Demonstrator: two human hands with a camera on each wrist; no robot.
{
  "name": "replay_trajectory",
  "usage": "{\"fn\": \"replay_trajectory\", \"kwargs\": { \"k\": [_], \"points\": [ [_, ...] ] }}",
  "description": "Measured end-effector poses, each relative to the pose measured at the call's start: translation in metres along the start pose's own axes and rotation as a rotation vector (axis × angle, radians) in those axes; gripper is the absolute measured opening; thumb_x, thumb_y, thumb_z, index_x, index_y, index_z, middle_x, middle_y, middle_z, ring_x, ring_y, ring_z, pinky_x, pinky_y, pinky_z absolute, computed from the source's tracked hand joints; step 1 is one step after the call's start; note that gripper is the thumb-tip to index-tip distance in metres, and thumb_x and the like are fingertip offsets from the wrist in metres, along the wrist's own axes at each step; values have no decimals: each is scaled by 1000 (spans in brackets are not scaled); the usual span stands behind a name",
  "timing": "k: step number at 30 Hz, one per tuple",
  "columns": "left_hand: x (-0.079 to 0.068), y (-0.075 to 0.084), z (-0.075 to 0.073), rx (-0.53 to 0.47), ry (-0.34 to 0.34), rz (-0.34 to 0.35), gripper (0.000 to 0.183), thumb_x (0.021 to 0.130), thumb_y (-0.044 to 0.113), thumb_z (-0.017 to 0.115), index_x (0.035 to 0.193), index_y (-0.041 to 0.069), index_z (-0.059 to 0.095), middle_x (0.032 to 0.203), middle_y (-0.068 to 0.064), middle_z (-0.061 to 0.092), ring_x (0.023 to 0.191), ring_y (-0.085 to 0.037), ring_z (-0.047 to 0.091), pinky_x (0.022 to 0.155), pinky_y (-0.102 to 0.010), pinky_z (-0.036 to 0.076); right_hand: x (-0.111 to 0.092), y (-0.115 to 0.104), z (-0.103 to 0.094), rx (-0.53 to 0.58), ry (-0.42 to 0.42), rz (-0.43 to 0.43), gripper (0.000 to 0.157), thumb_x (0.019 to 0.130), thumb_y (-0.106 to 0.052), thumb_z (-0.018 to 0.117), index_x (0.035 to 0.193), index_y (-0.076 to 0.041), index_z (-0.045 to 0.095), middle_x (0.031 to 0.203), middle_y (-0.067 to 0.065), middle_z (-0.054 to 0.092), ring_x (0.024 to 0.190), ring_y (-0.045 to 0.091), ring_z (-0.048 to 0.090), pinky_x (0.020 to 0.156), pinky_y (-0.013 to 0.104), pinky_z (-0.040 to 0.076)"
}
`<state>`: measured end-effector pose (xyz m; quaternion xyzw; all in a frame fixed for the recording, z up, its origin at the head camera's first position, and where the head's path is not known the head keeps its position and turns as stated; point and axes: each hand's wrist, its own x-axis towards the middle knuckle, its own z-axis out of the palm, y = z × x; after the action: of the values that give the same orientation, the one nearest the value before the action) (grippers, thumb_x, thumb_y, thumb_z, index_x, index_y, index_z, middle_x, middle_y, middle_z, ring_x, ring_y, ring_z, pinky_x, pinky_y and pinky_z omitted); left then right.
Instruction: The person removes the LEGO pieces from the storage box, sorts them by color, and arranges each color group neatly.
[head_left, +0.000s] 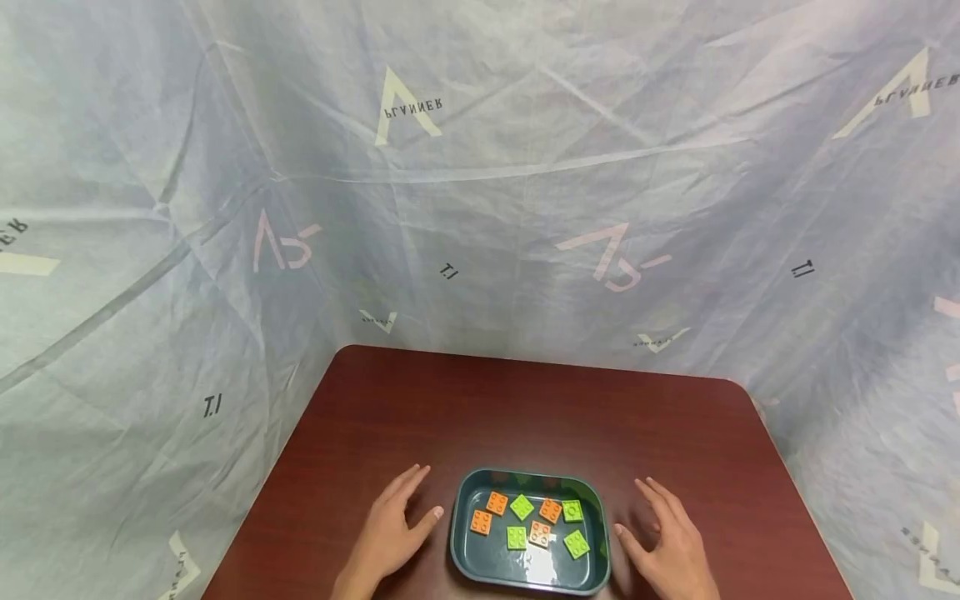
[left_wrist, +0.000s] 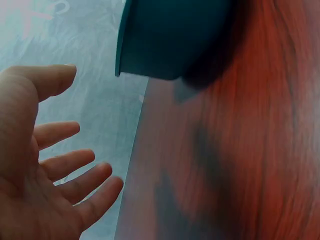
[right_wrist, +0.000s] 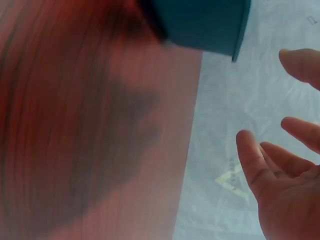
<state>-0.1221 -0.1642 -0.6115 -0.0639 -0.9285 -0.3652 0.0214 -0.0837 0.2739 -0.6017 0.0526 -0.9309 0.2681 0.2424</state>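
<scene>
A dark teal tray [head_left: 468, 560] with raised walls stands on the table near its front. Inside it lie several orange building bricks [head_left: 481, 522] and several lime green building bricks [head_left: 516, 537], spread apart over the bottom, most with studs up. My left hand [head_left: 392, 527] is just left of the tray, fingers spread and holding nothing. On the other side my right hand [head_left: 667, 542] is held with its thumb toward the tray wall, also holding nothing. Both wrist views show a gap between the fingers and the tray's outer wall [left_wrist: 165, 40].
The table [head_left: 525, 408] has a dark reddish wood-grain top with rounded far corners. Grey-white printed sheeting [head_left: 480, 208] hangs behind it and along both sides. Shadows of the hands fall on the tabletop.
</scene>
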Motion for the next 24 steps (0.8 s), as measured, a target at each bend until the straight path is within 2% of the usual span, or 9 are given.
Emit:
{"fn": "replay_trajectory", "kwargs": {
  "k": [2, 4, 10, 16, 18, 21, 24],
  "points": [
    [0, 2, 2, -62, -10, 11, 67, 96, 47, 77, 156, 31, 52, 161, -7, 51, 143, -33, 55, 102, -49, 58, 1, -3, 1, 36, 8, 13, 77, 70, -17, 98, 139, -9, 66, 138, 16, 65, 107, 33, 70, 70, 35, 64],
    [1, 3, 3, -118, -14, 25, 65, 96, 45, 78, 155, 32, 53, 158, -7, 54, 140, -31, 58, 95, -41, 62, 2, -7, 1, 59, -11, 53, 75, 71, -17, 98, 139, -12, 66, 134, 11, 67, 101, 30, 73, 69, 33, 64],
    [3, 8, 7, -219, -35, 53, 60, 94, 34, 82, 150, 32, 58, 148, -6, 61, 129, -34, 65, 88, -37, 64, 8, -24, 2, 170, -111, 181, 66, 79, -16, 95, 138, -16, 65, 124, 8, 70, 93, 27, 77, 69, 25, 63],
    [2, 10, 15, -318, -71, 45, 56, 93, 22, 82, 145, 22, 63, 139, -14, 64, 119, -37, 70, 80, -23, 62, 12, -36, 12, 254, -108, 157, 61, 76, -9, 96, 131, -14, 70, 113, 5, 73, 91, 18, 76, 72, 21, 62],
    [-1, 10, 20, -351, -79, 36, 53, 93, 18, 82, 143, 18, 65, 137, -16, 65, 116, -37, 70, 78, -20, 61, 10, -40, 15, 283, -136, 184, 59, 76, -8, 95, 130, -12, 71, 113, 6, 74, 93, 20, 76, 73, 21, 62],
    [-3, 11, 25, -364, -86, 26, 49, 93, 17, 80, 140, 14, 67, 133, -16, 66, 112, -35, 72, 75, -19, 60, 11, -47, 18, 334, -200, 269, 56, 79, -8, 93, 131, -11, 71, 116, 7, 73, 96, 24, 76, 73, 18, 61],
    [-1, 11, 26, -343, -73, 24, 47, 92, 18, 82, 137, 18, 69, 129, -11, 69, 108, -29, 74, 74, -20, 60, 16, -56, 21, 371, -247, 332, 53, 81, -8, 92, 130, -13, 72, 116, 7, 72, 99, 27, 76, 73, 16, 59]
  ]
}}
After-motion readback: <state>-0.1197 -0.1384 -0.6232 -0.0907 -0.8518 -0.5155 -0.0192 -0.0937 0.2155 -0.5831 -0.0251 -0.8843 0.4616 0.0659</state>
